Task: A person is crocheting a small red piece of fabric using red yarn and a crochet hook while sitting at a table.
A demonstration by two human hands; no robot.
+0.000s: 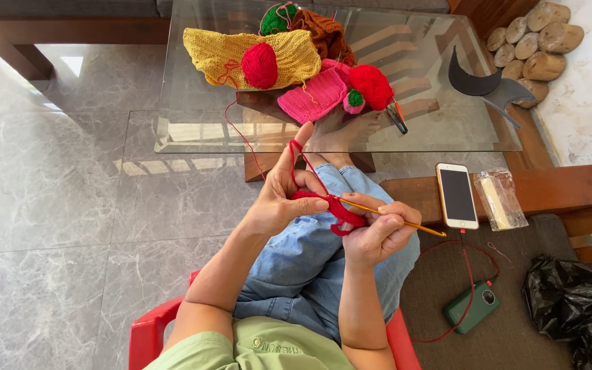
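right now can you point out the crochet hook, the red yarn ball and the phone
crochet hook (405, 222): head view, on the yellow shaft just past the right hand's fingers
red yarn ball (260, 66): head view, on the middle of the ball, which lies on the yellow knit piece
phone (457, 195): head view, on the middle of its dark screen

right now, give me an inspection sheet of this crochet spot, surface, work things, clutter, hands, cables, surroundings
surface: glass table ahead; grey marble floor.
job's things: red crochet piece held between both hands; yellow crochet hook; red yarn strand running up to a red yarn ball on the table.
clutter: yellow knit piece, pink knit piece, brown knit piece, green yarn ball, scissors.
grippers: left hand pinches the piece, yarn over its forefinger; right hand grips the hook.
cables: red cable from phone to green power bank.
surroundings: red plastic chair, wooden bench, black bag, stones.
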